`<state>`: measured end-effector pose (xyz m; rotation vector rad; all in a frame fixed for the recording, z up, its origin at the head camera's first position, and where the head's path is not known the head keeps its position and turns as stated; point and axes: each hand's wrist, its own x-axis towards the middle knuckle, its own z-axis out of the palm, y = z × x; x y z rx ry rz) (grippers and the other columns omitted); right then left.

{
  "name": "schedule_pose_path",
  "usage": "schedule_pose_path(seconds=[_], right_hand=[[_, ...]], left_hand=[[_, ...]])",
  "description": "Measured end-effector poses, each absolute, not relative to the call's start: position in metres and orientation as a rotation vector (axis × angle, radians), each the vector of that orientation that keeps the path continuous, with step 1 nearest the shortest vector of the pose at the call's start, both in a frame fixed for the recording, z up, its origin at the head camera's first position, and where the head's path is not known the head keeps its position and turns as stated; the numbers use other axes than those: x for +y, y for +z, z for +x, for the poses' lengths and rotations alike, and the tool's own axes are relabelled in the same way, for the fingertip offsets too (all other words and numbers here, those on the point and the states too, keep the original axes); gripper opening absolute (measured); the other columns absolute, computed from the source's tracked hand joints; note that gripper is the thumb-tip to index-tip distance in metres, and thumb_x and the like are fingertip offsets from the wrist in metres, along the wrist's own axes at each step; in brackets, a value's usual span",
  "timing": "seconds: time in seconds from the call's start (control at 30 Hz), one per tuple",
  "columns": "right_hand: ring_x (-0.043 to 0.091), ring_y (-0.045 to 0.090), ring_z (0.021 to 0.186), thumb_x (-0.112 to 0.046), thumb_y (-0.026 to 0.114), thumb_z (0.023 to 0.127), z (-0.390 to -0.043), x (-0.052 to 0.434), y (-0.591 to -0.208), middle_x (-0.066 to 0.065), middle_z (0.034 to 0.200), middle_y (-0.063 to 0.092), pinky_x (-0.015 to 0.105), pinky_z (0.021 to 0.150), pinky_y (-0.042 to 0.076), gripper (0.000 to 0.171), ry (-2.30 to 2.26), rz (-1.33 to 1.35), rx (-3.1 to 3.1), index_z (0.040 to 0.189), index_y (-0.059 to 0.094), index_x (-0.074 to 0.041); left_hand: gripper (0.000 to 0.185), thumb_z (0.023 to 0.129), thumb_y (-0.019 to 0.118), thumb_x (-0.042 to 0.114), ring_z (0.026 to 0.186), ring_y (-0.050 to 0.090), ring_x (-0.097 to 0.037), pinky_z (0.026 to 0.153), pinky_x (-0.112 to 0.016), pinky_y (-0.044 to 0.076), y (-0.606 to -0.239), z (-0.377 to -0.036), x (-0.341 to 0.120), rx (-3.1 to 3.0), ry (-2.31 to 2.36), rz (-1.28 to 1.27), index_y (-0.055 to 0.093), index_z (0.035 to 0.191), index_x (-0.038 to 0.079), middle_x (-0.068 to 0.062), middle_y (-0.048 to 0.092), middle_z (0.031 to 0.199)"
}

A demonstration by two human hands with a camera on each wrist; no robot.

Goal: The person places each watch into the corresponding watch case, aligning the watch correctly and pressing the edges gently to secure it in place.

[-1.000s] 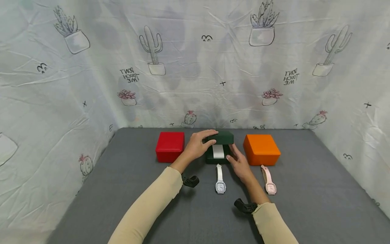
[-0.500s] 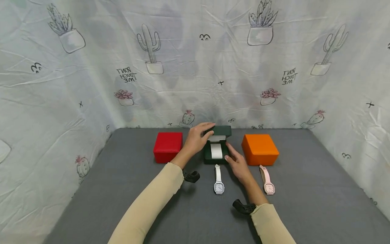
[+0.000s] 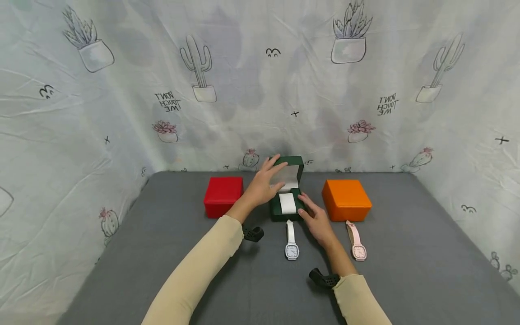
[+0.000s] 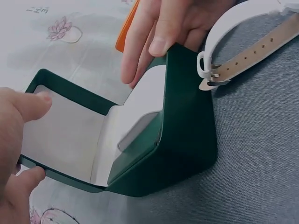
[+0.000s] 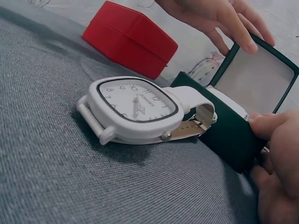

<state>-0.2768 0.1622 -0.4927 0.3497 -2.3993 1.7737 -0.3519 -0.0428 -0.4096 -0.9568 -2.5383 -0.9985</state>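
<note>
A green watch box [image 3: 276, 208] stands with its lid raised in the head view. Its lining is pale and a white cushion [image 3: 287, 203] sits inside. My left hand [image 3: 261, 187] touches the lid [image 4: 65, 133] with spread, fairly straight fingers, one fingertip on the inner side. At the box's right side, my right hand [image 3: 318, 224] holds the base, thumb at the front rim [image 5: 264, 125] and fingers along the side. A white watch [image 3: 291, 246] lies in front of the box, its strap end close to the base, dial facing up.
A red box [image 3: 223, 197], closed, stands left of the green one. On the right is a closed orange box [image 3: 346, 200] with a pink watch [image 3: 356, 243] before it. The grey tabletop [image 3: 260, 293] ends at a patterned curtain [image 3: 243, 122] behind the boxes.
The green box's lid has swung up and back from low over the base, with my left hand moving along with it. My right hand stays at the base.
</note>
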Motion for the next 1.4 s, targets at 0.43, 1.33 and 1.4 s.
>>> schedule_pose_path(seconds=[0.43,1.33,1.4], right_hand=[[0.028,0.032,0.145,-0.015,0.063,0.094,-0.275,0.166,-0.5,0.012,0.155,0.035,0.039,0.114,0.03,0.049,1.791,0.313,-2.336,0.139,0.049,-0.003],[0.03,0.055,0.126,-0.025,0.077,0.081,-0.273,0.162,-0.5,0.014,0.141,0.052,0.042,0.095,0.05,0.05,1.341,0.215,-2.456,0.126,0.064,-0.007],[0.03,0.055,0.125,-0.024,0.077,0.081,-0.272,0.16,-0.501,0.015,0.139,0.053,0.042,0.094,0.051,0.05,1.323,0.221,-2.443,0.125,0.064,-0.006]], left_hand=[[0.064,0.087,0.073,0.023,0.151,0.012,-0.029,0.114,-0.053,0.033,-0.412,-0.348,-0.038,-2.462,-0.969,-0.951,0.045,0.144,0.02,-0.002,0.024,0.16],[0.049,0.087,0.072,0.029,0.132,0.045,-0.021,0.107,-0.042,0.045,-0.446,-0.321,-0.038,-2.73,-0.669,-1.038,0.059,0.133,0.019,-0.002,0.048,0.143],[0.047,0.086,0.073,0.029,0.129,0.049,-0.021,0.107,-0.041,0.045,-0.448,-0.322,-0.038,-2.749,-0.675,-1.048,0.06,0.13,0.018,-0.003,0.051,0.141]])
